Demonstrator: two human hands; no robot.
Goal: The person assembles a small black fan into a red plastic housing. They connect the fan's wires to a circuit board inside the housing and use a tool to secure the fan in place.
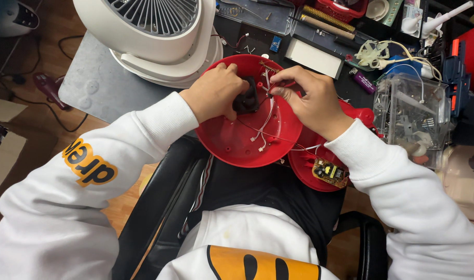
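Note:
A round red plastic shell [237, 140] lies open side up at the table's near edge, over my lap. My left hand [214, 91] grips a black motor [247, 97] seated in the shell's middle. My right hand [309, 101] pinches thin white wires [268, 83] near the shell's far rim. More white and red wires [262, 132] trail across the shell's floor. A second red part [309, 166] sits under my right wrist, carrying a small yellow circuit board [329, 172].
A white fan housing [159, 36] stands at the back left on a grey mat [99, 83]. A clear plastic box [410, 116] of parts is at the right. Tools, a white block [316, 58] and cables crowd the back. A black chair [164, 202] is beneath me.

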